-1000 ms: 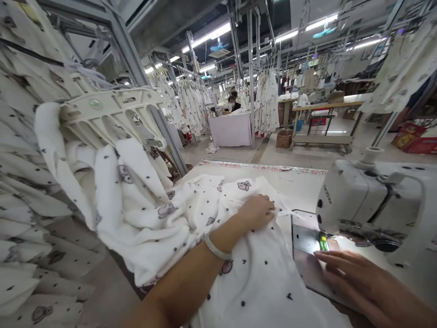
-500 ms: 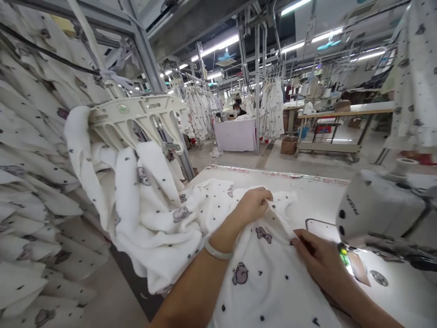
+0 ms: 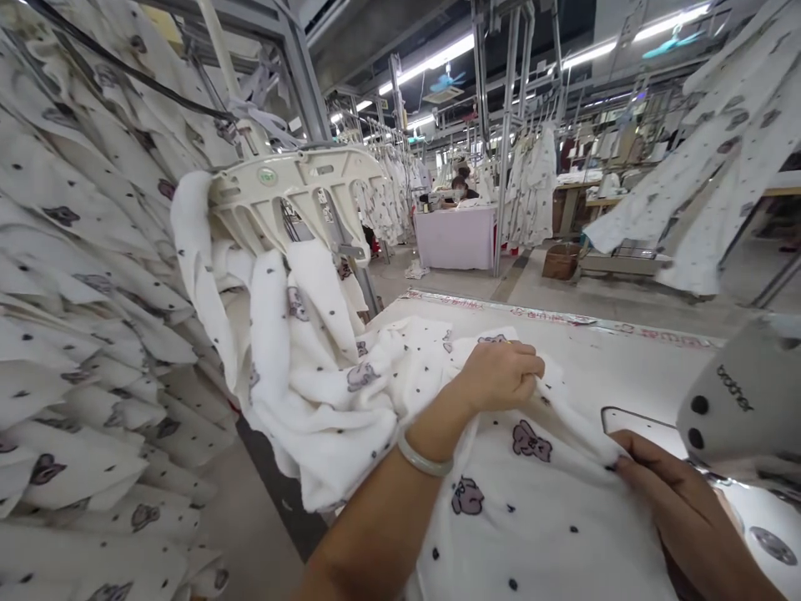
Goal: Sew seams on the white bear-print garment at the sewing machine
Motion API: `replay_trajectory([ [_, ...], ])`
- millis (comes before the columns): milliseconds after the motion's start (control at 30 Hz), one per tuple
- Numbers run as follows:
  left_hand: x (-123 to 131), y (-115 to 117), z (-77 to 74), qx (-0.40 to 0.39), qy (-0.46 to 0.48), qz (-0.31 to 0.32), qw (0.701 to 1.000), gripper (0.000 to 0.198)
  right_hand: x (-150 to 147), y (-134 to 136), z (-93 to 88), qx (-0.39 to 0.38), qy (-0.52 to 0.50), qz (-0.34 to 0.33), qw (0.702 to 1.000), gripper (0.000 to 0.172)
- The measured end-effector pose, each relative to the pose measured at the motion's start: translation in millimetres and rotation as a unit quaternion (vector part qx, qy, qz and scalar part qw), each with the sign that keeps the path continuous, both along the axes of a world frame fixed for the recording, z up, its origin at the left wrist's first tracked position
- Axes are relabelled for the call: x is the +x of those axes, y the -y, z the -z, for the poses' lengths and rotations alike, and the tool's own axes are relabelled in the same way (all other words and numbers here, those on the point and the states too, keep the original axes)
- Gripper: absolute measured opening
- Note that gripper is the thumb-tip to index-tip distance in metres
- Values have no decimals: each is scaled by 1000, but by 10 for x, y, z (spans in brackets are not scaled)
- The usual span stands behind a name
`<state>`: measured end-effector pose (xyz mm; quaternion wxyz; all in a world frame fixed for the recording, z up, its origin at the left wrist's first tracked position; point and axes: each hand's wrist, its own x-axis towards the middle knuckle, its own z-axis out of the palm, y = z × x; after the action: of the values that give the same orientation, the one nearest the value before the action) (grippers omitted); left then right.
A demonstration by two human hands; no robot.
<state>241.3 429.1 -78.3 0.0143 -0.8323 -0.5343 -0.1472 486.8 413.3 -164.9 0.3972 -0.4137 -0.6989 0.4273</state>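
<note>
Left hand (image 3: pixel 501 376): fingers closed, bunching white printed garment (image 3: pixel 531 501) spread on counter (image 3: pixel 601 359). Right hand (image 3: pixel 682 509): fingers pinching garment's edge beside Brother sewing machine (image 3: pixel 738 409). Garment trails from plastic hanger (image 3: pixel 294 192).

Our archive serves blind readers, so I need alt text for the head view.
Two bare hands hold a white printed garment on a sewing table: the left hand bunches the cloth, the right hand pinches its edge beside a sewing machine. More cloth hangs from a plastic hanger at left.
</note>
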Motion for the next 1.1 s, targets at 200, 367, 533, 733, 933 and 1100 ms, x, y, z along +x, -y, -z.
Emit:
replay_trajectory([
  [200, -52, -28, 7, -70, 115, 67, 989, 9, 8, -46, 12, -30, 1, -13, 999, 33],
  [367, -92, -68, 68, -142, 181, 94, 969, 39, -59, 20, -87, -44, 6, 26, 999, 24],
  [533, -124, -91, 144, -213, 308, 113, 920, 58, -130, 147, -187, -51, 8, 63, 997, 24],
  [733, -183, -89, 81, -260, 301, 120, 909, 53, -108, 60, -153, -1, 51, 47, 998, 28],
  [933, -38, -109, 168, -161, -5, 13, 987, 12, -22, -51, -160, 86, 176, 31, 980, 43],
  [1100, 82, -398, 406, -70, -58, -122, 988, 32, 185, 263, -170, 306, 263, 6, 915, 54],
])
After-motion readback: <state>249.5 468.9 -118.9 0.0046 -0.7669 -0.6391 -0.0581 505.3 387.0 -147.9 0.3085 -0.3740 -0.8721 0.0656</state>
